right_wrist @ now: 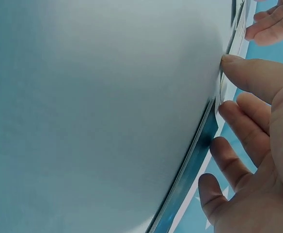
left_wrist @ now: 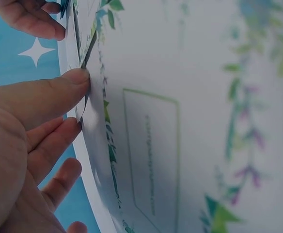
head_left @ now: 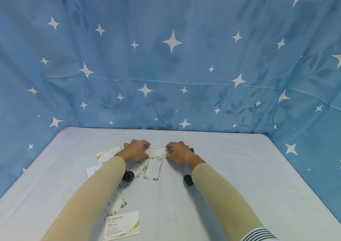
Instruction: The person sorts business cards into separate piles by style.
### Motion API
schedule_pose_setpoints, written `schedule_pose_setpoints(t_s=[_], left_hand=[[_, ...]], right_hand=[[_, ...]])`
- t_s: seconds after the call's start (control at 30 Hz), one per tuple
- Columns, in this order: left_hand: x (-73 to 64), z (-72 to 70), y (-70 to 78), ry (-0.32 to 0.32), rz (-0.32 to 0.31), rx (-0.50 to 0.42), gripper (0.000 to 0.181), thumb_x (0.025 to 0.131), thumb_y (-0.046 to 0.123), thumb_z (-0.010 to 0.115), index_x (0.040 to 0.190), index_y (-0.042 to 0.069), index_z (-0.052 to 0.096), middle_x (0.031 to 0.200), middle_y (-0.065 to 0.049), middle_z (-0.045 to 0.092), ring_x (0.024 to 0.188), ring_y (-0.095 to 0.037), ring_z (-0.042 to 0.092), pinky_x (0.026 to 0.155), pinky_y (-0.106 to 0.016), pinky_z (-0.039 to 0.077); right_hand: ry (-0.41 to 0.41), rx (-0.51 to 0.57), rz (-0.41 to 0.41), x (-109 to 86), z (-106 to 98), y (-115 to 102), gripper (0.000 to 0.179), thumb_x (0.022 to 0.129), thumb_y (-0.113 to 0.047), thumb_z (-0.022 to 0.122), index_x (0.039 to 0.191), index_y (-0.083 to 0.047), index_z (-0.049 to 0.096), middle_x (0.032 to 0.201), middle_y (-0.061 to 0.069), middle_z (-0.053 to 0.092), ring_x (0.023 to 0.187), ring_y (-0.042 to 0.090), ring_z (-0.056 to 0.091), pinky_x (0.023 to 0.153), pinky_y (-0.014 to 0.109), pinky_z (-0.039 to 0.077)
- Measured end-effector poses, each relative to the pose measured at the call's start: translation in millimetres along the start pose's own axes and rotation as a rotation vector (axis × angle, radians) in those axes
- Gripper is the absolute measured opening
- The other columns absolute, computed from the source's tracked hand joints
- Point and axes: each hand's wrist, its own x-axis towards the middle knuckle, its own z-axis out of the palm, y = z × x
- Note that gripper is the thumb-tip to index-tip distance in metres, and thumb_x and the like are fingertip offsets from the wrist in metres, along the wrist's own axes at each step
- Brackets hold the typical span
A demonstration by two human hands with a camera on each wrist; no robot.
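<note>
A white business card (head_left: 157, 152) with a gold curve lies between the two hands, near the far side of the table. My left hand (head_left: 135, 150) pinches its left end, the thumb on the near edge and fingers on the far edge. At the other end my right hand (head_left: 180, 152) pinches it the same way. Just below it lies a white card with green leaf borders (head_left: 152, 169), large in the left wrist view. A dark, layered stack (right_wrist: 192, 160) sits by the right fingers, mostly hidden behind that hand in the head view.
More cards lie left: a gold-edged one (head_left: 107, 154), a leaf-bordered one (head_left: 115, 202) partly under the left forearm, and a gold-curved one (head_left: 122, 226) near the front. The white-covered table (head_left: 233, 150) backs onto a blue star-patterned curtain (head_left: 170, 67).
</note>
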Motion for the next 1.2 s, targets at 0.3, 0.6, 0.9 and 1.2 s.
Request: schedule_pose_setpoints(t_s=[0.3, 0.6, 0.9, 1.2], left_hand=[[-11.0, -8.3, -4.5, 0.006, 0.0, -0.04, 0.06, 0.091, 0.028, 0.075, 0.147, 0.018, 0.053, 0.143, -0.008, 0.053, 0.127, -0.031, 0.041, 0.095, -0.055, 0.026], [-29.3, -17.0, -22.1, 0.044, -0.032, -0.097, 0.063, 0.09, 0.028, 0.075, 0.148, 0.018, 0.052, 0.144, -0.019, 0.046, 0.127, -0.04, 0.037, 0.096, -0.058, 0.026], [-51.3, -27.9, -57.1, 0.073, -0.04, -0.093, 0.063, 0.091, 0.027, 0.075, 0.148, 0.012, 0.05, 0.145, -0.021, 0.046, 0.135, -0.047, 0.032, 0.098, -0.066, 0.021], [-76.9, -44.1, -98.2, 0.107, -0.122, -0.05, 0.069, 0.088, 0.028, 0.077, 0.147, 0.005, 0.048, 0.145, -0.026, 0.046, 0.133, -0.05, 0.036, 0.093, -0.067, 0.021]], right_hand=[[0.015, 0.017, -0.015, 0.1, 1.0, -0.8, 0.052, 0.092, -0.031, 0.072, 0.141, -0.019, 0.059, 0.138, 0.01, 0.054, 0.125, 0.032, 0.045, 0.105, 0.051, 0.035], [0.011, 0.053, -0.108, 0.4, 5.2, -24.5, 0.054, 0.094, -0.034, 0.07, 0.144, -0.02, 0.056, 0.142, 0.002, 0.054, 0.132, 0.028, 0.043, 0.109, 0.049, 0.033], [-0.02, 0.08, -0.207, 9.6, 17.4, -62.8, 0.052, 0.096, -0.032, 0.069, 0.144, -0.019, 0.056, 0.141, -0.002, 0.057, 0.136, 0.026, 0.043, 0.109, 0.045, 0.034], [-0.035, 0.077, -0.22, 8.9, 26.3, -87.5, 0.053, 0.096, -0.031, 0.069, 0.146, -0.022, 0.054, 0.143, -0.004, 0.056, 0.137, 0.025, 0.042, 0.108, 0.042, 0.036]])
